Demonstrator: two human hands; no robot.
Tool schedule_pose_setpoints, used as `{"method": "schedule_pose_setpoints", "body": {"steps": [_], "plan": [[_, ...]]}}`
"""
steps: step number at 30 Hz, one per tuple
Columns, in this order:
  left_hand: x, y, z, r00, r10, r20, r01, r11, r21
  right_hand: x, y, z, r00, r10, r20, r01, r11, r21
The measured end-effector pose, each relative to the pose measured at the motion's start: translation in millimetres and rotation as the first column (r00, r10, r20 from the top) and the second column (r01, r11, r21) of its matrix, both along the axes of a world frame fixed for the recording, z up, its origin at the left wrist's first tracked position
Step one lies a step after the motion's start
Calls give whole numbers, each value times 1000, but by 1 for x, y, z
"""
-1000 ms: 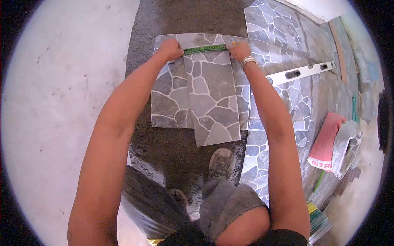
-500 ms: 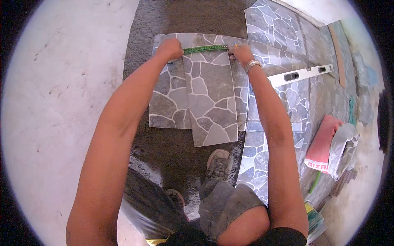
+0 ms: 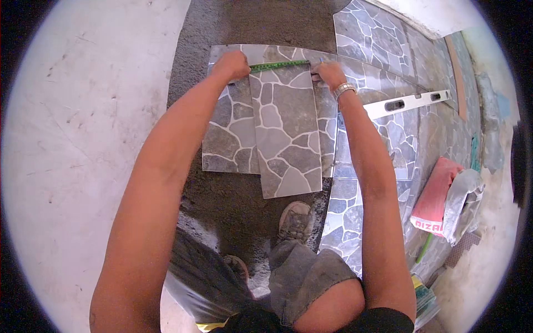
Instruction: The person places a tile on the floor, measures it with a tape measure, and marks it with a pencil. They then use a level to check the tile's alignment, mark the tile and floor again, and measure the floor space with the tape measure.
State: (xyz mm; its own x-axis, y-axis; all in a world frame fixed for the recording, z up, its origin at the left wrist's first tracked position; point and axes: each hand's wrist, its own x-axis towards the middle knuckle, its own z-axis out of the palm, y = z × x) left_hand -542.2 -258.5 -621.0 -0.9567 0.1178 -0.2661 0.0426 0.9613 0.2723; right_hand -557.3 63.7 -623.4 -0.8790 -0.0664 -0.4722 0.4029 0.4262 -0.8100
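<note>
A green tape measure [image 3: 278, 66] stretches across the upper part of a narrow stone-patterned tile [image 3: 286, 133]. My left hand [image 3: 232, 65] is closed round the tape's left end, and whatever case it has is hidden in the fist. At the tape's right end, my right hand [image 3: 330, 74] pinches a thin pencil-like stick [image 3: 321, 60], only its bluish tip showing. That hand is beside the narrow tile's upper right corner. Beneath lies a larger tile [image 3: 229, 133] of the same pattern, which the narrow one overlaps and overhangs towards my feet.
Wet grey mortar [image 3: 255, 22] surrounds the tiles. Laid tiles [image 3: 372, 33] run along the right, with a white spirit level [image 3: 408, 103] across them. Farther right are a red bag [image 3: 436, 194] and a wooden strip [image 3: 456, 77]. My shoe [image 3: 295, 222] stands on the mortar.
My right hand has shifted slightly right and down, and a small gap shows between it and the tape's end. The left hand and the tiles have hardly moved in view.
</note>
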Motion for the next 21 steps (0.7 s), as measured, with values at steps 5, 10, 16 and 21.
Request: {"method": "schedule_pose_setpoints", "body": {"steps": [5, 10, 16, 21], "plan": [[3, 0, 4, 1000, 27, 0, -27, 999, 31, 1, -1, 4, 972, 220, -81, -208, 969, 130], [4, -4, -1, 999, 38, -33, -35, 996, 80, -16, 17, -47, 853, 394, -342, -314, 911, 266], [5, -5, 3, 998, -8, -64, 14, 996, 89, 11, -4, 5, 997, -55, -55, 49, 993, -109], [11, -4, 12, 998, -12, -57, 20, 991, 129, 18, -7, 8, 994, -48, -103, 35, 992, -122]]}}
